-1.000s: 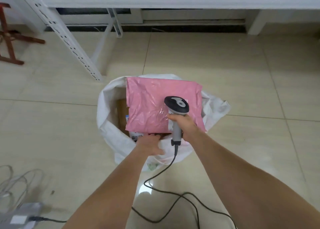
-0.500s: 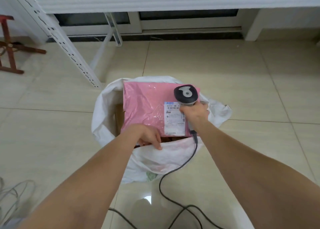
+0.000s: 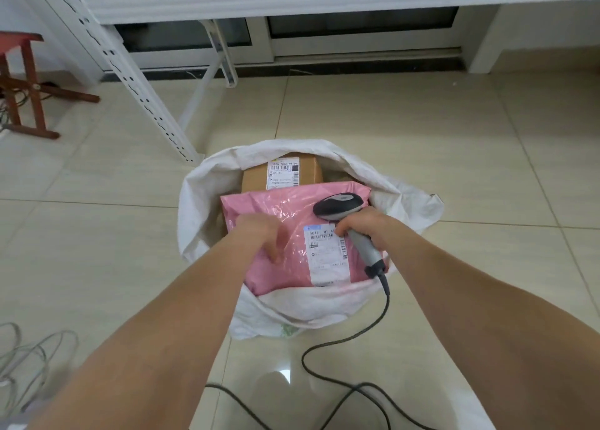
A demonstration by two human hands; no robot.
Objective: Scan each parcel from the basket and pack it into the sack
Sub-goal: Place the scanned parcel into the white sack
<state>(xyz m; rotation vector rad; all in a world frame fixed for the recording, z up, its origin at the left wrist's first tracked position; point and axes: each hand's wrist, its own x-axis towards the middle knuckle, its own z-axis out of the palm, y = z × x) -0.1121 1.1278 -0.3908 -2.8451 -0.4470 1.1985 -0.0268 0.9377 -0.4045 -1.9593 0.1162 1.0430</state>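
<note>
Pink parcel [image 3: 276, 208]: label-up in the sack [image 3: 201, 195] mouth, near side of the brown box [image 3: 256, 177].
Left hand [image 3: 263, 238]: on parcel; fingers blurred, grip unclear.
Right hand [image 3: 367, 228]: fingers grasping scanner [image 3: 339, 206].
Packing: press it flat.

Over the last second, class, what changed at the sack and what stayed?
The pink parcel sank toward the near side of the sack, label now up, uncovering a brown box. The left hand moved from its near edge onto its top. Unchanged: right hand grips the scanner.
</note>
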